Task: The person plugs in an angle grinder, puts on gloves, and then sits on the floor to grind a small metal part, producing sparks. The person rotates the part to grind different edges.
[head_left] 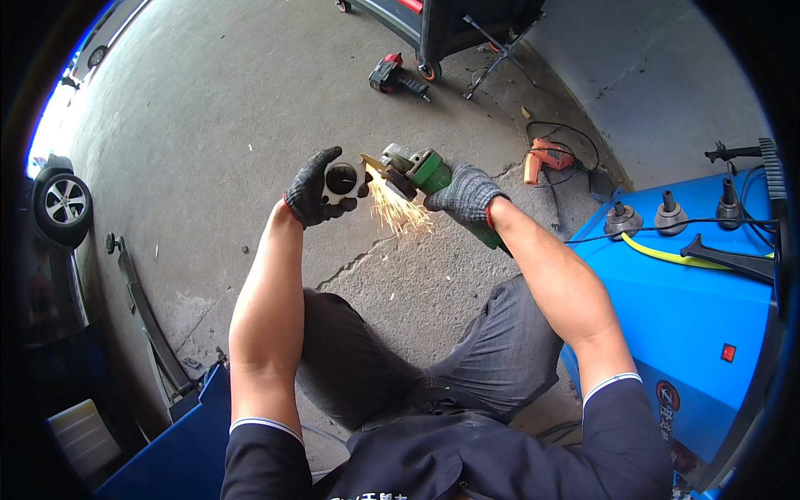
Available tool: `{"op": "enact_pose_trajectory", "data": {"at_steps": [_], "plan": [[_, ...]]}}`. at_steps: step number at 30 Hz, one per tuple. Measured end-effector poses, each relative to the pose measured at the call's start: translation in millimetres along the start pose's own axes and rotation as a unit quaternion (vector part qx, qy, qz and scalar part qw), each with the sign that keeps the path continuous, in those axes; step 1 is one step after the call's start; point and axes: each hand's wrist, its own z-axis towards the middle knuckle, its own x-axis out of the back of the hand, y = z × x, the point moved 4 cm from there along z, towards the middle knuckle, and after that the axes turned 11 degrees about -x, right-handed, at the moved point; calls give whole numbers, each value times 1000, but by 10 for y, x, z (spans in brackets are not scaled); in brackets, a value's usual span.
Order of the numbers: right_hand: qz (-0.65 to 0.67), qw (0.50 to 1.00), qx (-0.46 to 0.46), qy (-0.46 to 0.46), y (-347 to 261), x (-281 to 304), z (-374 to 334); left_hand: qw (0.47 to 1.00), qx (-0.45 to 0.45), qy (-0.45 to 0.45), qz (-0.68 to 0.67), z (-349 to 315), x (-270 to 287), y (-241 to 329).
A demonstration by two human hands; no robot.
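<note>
Grinder (431,172), pointing upper-left, long axis diagonal

1. Spreads out as a rough grey concrete floor (208,125), split by a jagged crack (350,265) near the middle.
2. Carries a red-and-black power tool (387,75) near the top, lying just beside a caster (429,70) of a dark wheeled cart (450,29).
3. Bears a dark cross-shaped metal tool (503,53), tilted, to the right of that caster.
4. Holds an orange power tool (550,157) farther right, with a black cable (569,126) curving in a loop about it.
5. Supports a long grey metal bar (143,304) on the left, lying aslant.
6. Shows small litter: a tan scrap (526,112), a dark lump (245,249) and pale bits (250,147), scattered well apart.
</note>
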Motion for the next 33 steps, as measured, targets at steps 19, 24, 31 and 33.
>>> {"op": "enact_pose_trajectory", "data": {"at_steps": [19,24,31,33], "plan": [[-8,1000,-1,-7,10,-20,30,988,-122,-78,45,79,159,-168],[-5,1000,2,0,37,-22,43,999,33,1,-22,31,63,-68],[-12,1000,0,24,74,-23,57,1000,4,4,-24,41,4,-69],[-8,1000,-3,19,55,-15,42,1000,-23,-1,-11,71,44,-110]]}}
